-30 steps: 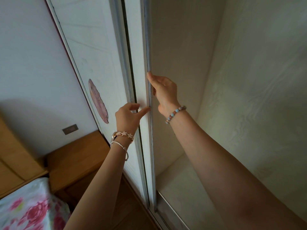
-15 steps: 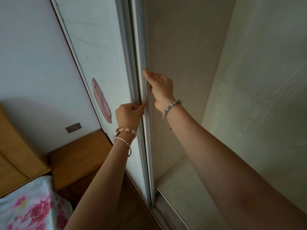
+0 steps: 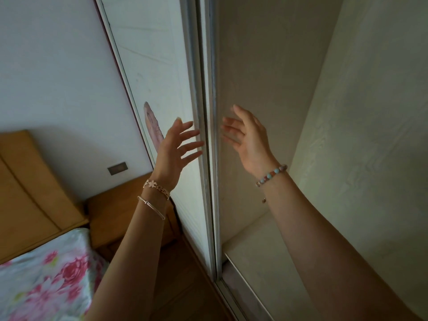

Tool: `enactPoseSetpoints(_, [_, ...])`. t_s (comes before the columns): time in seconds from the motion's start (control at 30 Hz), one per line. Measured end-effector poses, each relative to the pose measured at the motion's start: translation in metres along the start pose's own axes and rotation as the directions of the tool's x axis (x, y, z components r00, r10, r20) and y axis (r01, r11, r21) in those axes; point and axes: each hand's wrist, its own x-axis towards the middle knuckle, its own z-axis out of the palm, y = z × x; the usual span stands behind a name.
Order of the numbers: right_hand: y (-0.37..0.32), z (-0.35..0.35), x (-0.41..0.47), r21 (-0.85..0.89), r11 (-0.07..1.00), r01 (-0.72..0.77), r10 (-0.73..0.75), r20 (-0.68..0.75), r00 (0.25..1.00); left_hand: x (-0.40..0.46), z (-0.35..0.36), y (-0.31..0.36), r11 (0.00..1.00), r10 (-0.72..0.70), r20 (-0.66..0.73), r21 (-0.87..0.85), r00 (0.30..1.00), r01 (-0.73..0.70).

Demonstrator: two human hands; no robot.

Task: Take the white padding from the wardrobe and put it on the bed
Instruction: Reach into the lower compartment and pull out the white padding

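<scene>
The white sliding wardrobe door [image 3: 157,72] stands pushed to the left, its metal edge [image 3: 208,135] running down the middle of the view. My left hand [image 3: 176,147] is open with spread fingers just in front of the door's edge. My right hand [image 3: 247,137] is open too, lifted just right of that edge inside the wardrobe opening. The pale wardrobe interior [image 3: 347,135] and its bare shelf [image 3: 261,249] show on the right. No white padding is in view. The bed [image 3: 41,281] with its pink floral cover lies at the lower left.
A wooden headboard [image 3: 25,193] and a wooden bedside table [image 3: 122,212] stand between the bed and the wardrobe. A wall switch plate [image 3: 117,168] sits on the white wall. The door's floor track [image 3: 234,295] runs along the wooden floor.
Both hands let go of the door's edge and spread open, moving slightly away from it. The view shifted so the door edge sits further to the right in the frame.
</scene>
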Motion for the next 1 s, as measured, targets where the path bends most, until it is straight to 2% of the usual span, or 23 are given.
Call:
enactPoseSetpoints(0.13, [0.007,-0.009,-0.036,0.023,0.998,-0.06,0.059,0.047,0.997,-0.028,-0.005,0.003,0.994,0.007,-0.034,-0.106,0.999,-0.01])
enactPoseSetpoints(0.3, [0.011,-0.015,-0.078,-0.003,0.994,-0.105,0.105,0.074,0.992,-0.077,-0.01,-0.002,0.994,0.021,-0.104,-0.108,0.994,-0.033])
enactPoseSetpoints(0.53, [0.02,-0.029,-0.14,-0.022,0.986,-0.164,0.166,0.081,0.983,-0.161,-0.007,-0.007,0.993,-0.026,-0.197,-0.115,0.98,0.004])
enactPoseSetpoints(0.77, [0.069,-0.057,-0.197,-0.016,0.963,-0.267,0.268,0.096,0.959,-0.232,-0.019,-0.055,0.987,-0.111,-0.276,-0.14,0.955,0.075])
enactPoseSetpoints(1.0, [0.128,-0.062,-0.214,-0.049,0.931,-0.363,0.366,0.08,0.927,-0.256,-0.052,-0.105,0.965,-0.229,-0.335,-0.199,0.914,0.168])
